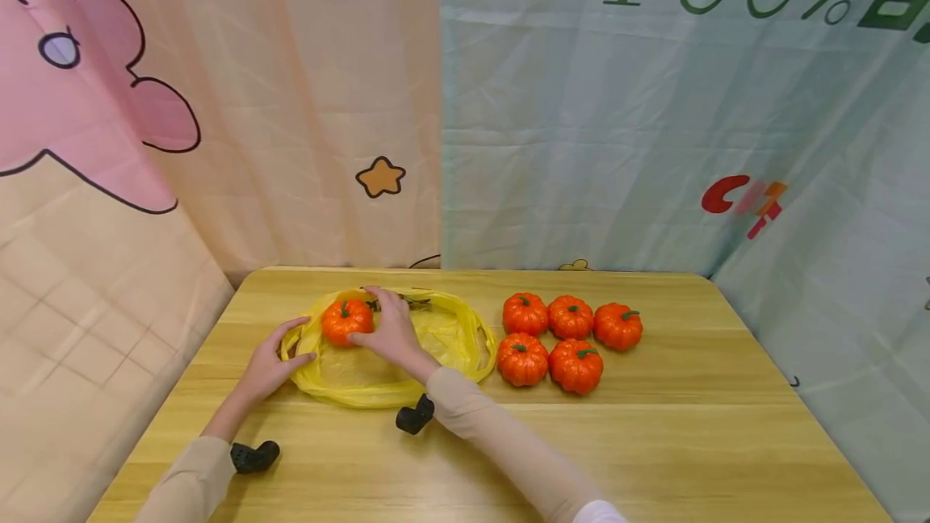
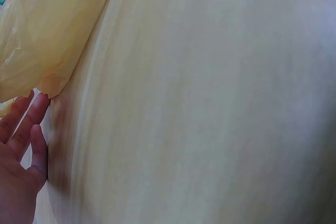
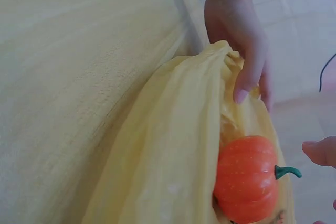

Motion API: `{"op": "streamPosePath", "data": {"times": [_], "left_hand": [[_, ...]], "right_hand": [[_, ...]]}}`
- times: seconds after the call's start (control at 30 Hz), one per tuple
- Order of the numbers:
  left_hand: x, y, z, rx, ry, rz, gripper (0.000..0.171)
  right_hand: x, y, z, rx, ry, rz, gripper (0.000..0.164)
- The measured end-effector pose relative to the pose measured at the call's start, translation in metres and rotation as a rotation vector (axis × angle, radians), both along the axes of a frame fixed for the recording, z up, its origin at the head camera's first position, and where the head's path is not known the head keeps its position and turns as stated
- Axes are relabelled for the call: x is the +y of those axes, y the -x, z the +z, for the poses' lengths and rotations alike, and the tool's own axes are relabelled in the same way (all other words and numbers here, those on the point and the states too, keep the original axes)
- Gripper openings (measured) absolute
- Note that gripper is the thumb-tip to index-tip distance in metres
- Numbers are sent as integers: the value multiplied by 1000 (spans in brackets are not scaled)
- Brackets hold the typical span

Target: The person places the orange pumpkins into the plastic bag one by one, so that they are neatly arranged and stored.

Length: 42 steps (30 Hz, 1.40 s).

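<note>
A small orange pumpkin (image 1: 347, 324) with a green stem lies inside the yellow plastic bag (image 1: 363, 394), toward its left end. My right hand (image 1: 392, 333) is spread beside the pumpkin, over the bag's opening. In the right wrist view a gap shows between that pumpkin (image 3: 247, 179) and the fingertip (image 3: 321, 151) at the right edge. My left hand (image 1: 269, 361) is at the bag's left end, thumb and fingers apart and reaching over the rim. The left wrist view shows its fingers (image 2: 23, 114) straight, their tips against the bag (image 2: 47, 30).
Several more orange pumpkins (image 1: 571, 317) stand in two rows right of the bag on the wooden table (image 1: 690, 426). Printed curtains (image 1: 327, 103) hang behind the table and along its sides. A black wrist device (image 1: 254, 457) sits at each wrist.
</note>
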State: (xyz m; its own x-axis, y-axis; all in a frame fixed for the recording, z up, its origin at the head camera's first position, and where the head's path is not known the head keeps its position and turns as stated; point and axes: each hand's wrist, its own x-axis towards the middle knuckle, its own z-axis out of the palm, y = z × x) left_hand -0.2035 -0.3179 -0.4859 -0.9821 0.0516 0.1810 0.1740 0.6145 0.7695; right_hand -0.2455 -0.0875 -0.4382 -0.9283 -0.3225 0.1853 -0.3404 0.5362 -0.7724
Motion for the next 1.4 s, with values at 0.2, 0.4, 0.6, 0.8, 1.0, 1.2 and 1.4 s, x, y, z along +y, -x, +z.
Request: {"op": "streamPosePath", "data": {"times": [0.2, 0.4, 0.6, 0.8, 1.0, 1.2, 1.4], "left_hand": [[1, -1, 2, -2, -1, 0, 62], [2, -2, 2, 0, 4, 3, 62], [3, -2, 2, 5, -1, -3, 62], [4, -4, 5, -7, -12, -3, 62], [3, -4, 6, -5, -3, 2, 63], [4, -4, 7, 14, 5, 5, 62], [6, -5, 4, 25, 8, 3, 62]], "right_hand": [[14, -9, 14, 54, 21, 24, 73], [30, -20, 27, 105, 61, 46, 72], [51, -29, 34, 175, 81, 63, 72], [70, -35, 39, 239, 123, 69, 70], [88, -42, 49, 296, 151, 66, 68], [107, -44, 51, 366, 170, 63, 67], [130, -46, 49, 414, 177, 33, 67]]}}
